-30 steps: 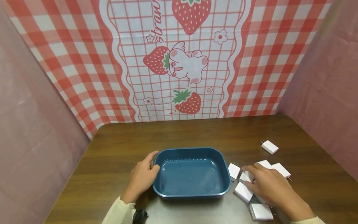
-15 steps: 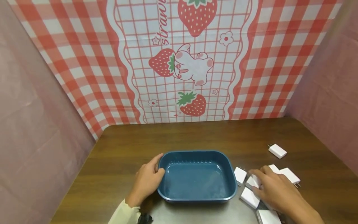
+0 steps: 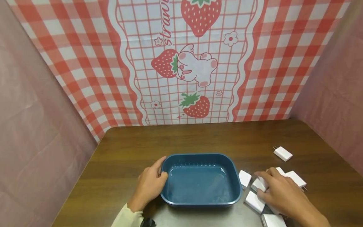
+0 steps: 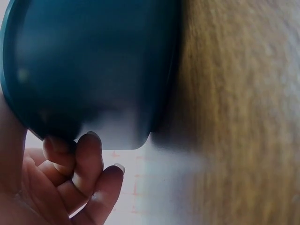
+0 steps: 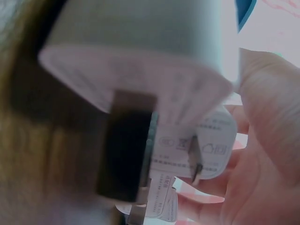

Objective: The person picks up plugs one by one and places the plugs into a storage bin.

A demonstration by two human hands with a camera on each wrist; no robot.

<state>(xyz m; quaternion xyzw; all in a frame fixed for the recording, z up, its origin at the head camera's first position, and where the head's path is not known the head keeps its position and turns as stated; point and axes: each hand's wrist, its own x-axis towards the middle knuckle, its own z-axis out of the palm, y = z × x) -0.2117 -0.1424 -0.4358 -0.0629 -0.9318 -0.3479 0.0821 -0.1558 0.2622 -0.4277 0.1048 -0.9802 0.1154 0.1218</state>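
A blue rectangular tray (image 3: pixel 201 203) stands on the table in the head view. My left hand (image 3: pixel 150 184) grips its left rim, thumb over the edge. Fingers (image 4: pixel 89 164) curl against the tray's outer wall in the left wrist view. To the right of the tray, my right hand (image 3: pixel 283 192) pinches a white plug-in charger (image 3: pixel 258 185) between thumb and fingers. Around it lie several similar chargers, such as one by the tray's side (image 3: pixel 244 179) and one just nearer (image 3: pixel 254 201). The palm hides part of the group. In the right wrist view, a near charger (image 5: pixel 140 37) blocks much of the scene.
A lone charger (image 3: pixel 283 154) lies farther back on the right, prongs to the left. Another charger (image 3: pixel 273 220) is cut off by the bottom edge. A checked strawberry cloth (image 3: pixel 195 63) hangs behind the wooden table (image 3: pixel 136 142), with pink cloth at both sides.
The head view has shifted slightly, so everything sits lower and farther right in it. Both hands stay about where they were relative to the tray and chargers.
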